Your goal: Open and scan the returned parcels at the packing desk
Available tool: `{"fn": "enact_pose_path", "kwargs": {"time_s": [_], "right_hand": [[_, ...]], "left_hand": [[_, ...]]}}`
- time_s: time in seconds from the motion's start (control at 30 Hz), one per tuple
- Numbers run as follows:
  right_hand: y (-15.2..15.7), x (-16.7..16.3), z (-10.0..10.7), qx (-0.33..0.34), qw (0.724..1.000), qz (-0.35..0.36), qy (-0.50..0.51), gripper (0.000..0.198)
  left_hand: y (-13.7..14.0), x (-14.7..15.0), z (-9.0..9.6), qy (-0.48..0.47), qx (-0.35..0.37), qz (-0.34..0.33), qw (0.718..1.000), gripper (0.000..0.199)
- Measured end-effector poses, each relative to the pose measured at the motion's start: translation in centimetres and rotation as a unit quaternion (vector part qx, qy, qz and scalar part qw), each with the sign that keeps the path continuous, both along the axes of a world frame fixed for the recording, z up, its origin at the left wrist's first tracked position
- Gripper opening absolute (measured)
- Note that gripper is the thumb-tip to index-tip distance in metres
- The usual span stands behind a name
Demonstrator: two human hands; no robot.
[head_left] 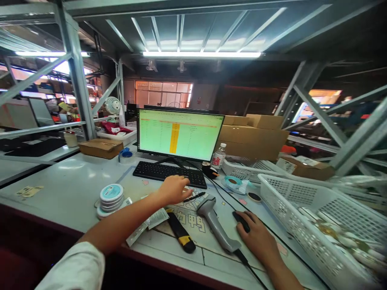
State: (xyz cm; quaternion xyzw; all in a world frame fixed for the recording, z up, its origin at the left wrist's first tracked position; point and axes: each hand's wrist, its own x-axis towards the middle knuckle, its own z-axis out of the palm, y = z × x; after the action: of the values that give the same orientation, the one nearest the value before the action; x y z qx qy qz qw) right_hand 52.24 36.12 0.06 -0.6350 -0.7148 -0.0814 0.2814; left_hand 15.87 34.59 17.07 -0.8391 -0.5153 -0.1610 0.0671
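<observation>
My left hand [175, 189] hovers at the front edge of the black keyboard [148, 170], fingers spread over its keys; whether they touch cannot be made out. My right hand [256, 237] is wrapped over a black computer mouse [242, 220] on the table. Between the two hands lies a grey barcode scanner [216, 225] with its cable running toward me. A black and yellow utility knife [181, 231] rests left of the scanner. Behind the keyboard stands a monitor [178, 135] displaying a spreadsheet with an orange column. A dark pen [195, 196] is beside my left fingers.
A white plastic basket [272, 201] holding several small packed items stands at the right. Stacked round tins [111, 197] sit left of my forearm. Farther back are a cardboard box [101, 148], blue tape [125, 154], a bottle [218, 157] and large cartons [254, 141].
</observation>
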Motion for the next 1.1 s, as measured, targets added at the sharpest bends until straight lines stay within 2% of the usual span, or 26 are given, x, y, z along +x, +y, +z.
{"fn": "enact_pose_path", "kwargs": {"time_s": [0.03, 0.1, 0.23, 0.33, 0.4, 0.5, 0.7, 0.83, 0.97, 1.03, 1.1], "right_hand": [[0.2, 0.1, 0.0, 0.001, 1.000, 0.002, 0.003, 0.048], [0.4, 0.2, 0.0, 0.001, 1.000, 0.004, 0.007, 0.050], [0.7, 0.2, 0.0, 0.006, 1.000, 0.001, 0.004, 0.050], [0.9, 0.3, -0.1, 0.002, 1.000, 0.002, 0.005, 0.053], [1.0, 0.3, 0.0, -0.006, 1.000, 0.006, 0.007, 0.056], [1.0, 0.3, 0.1, -0.019, 1.000, 0.014, 0.006, 0.059], [0.9, 0.2, 0.6, -0.026, 0.999, 0.019, 0.003, 0.057], [0.7, 0.2, 0.1, -0.020, 1.000, 0.020, 0.003, 0.055], [0.9, 0.2, 0.0, 0.003, 0.999, 0.041, 0.013, 0.059], [1.0, -0.3, 1.2, 0.046, 0.996, 0.063, 0.033, 0.059], [0.1, -1.7, 3.6, 0.098, 0.990, 0.074, 0.064, 0.057]], "left_hand": [[-2.5, -1.6, -0.1, -0.002, -0.013, -0.014, 1.000, 0.038], [-7.4, -5.2, -0.8, -0.023, -0.046, 0.002, 0.999, 0.037], [-14.7, -11.9, -4.0, -0.084, -0.099, 0.079, 0.988, 0.037], [-17.8, -14.9, -7.3, -0.084, -0.133, 0.114, 0.981, 0.066], [-18.9, -15.6, -9.2, -0.063, -0.159, 0.122, 0.978, 0.090], [-19.4, -15.5, -10.7, -0.043, -0.168, 0.123, 0.977, 0.101], [-18.5, -14.6, -10.5, -0.048, -0.164, 0.128, 0.977, 0.083], [-18.4, -14.2, -10.9, -0.054, -0.140, 0.136, 0.979, 0.071], [-19.4, -14.4, -11.3, -0.069, -0.097, 0.101, 0.988, 0.052], [-20.3, -14.9, -10.9, -0.083, -0.054, 0.056, 0.994, 0.056], [-21.4, -15.5, -10.2, -0.105, 0.027, 0.008, 0.994, 0.056]]}}
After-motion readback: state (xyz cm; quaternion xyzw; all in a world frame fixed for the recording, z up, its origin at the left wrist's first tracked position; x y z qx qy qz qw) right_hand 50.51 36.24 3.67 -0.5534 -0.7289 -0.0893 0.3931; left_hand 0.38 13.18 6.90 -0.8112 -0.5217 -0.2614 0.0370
